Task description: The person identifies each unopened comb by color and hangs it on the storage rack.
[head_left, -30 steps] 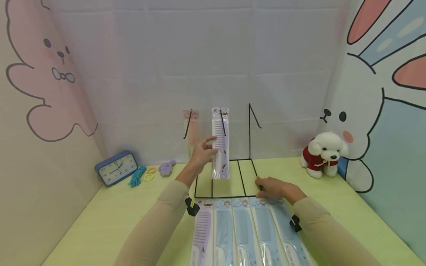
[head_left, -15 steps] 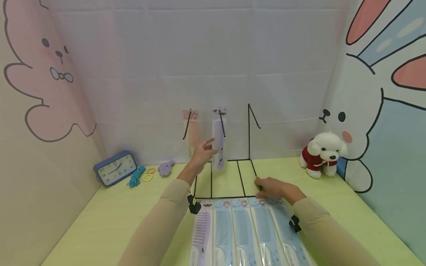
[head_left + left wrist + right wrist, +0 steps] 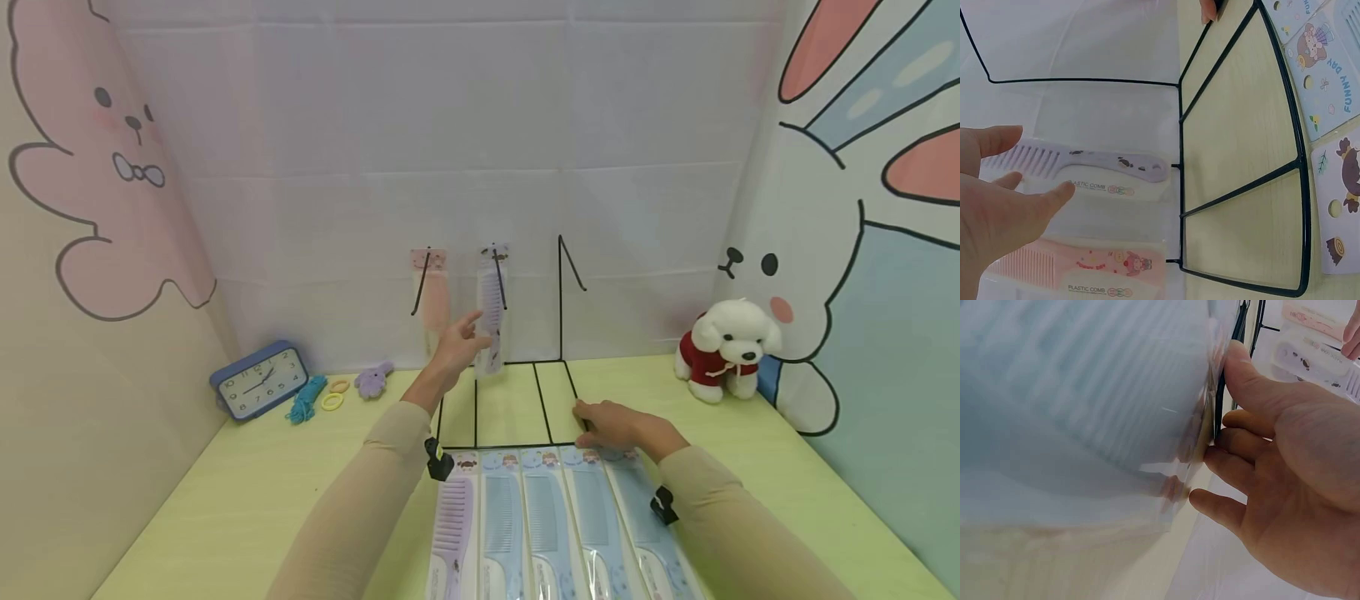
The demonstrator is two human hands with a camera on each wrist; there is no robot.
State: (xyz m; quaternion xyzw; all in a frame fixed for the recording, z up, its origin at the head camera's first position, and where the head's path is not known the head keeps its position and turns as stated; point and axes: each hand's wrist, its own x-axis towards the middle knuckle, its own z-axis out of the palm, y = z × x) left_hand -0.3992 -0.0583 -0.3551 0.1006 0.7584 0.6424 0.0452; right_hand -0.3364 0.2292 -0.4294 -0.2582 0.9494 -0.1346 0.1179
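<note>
A packaged purple comb (image 3: 491, 308) hangs on the middle hook of a black wire display rack (image 3: 561, 300). Left of it a packaged pink comb (image 3: 435, 300) hangs on another hook. My left hand (image 3: 454, 346) is right in front of the purple comb, thumb and fingers spread apart with nothing between them; the left wrist view shows its fingertips (image 3: 1067, 189) overlapping the comb's package. My right hand (image 3: 617, 423) grips the right side wire of the rack's base, thumb (image 3: 1240, 362) on the wire, beside a packaged blue comb (image 3: 1085, 406).
In front of the rack lie a packaged purple comb (image 3: 453, 517) and several packaged blue combs (image 3: 551, 517). The rack's right hook (image 3: 573, 262) is bare. At the back stand a blue clock (image 3: 262, 382), blue cord (image 3: 306, 400), hair ties (image 3: 333, 402), a purple toy (image 3: 372, 381) and a plush dog (image 3: 727, 350).
My left hand has let go of the purple comb, which has swung back away from it on the middle hook. My right hand stays on the rack's base.
</note>
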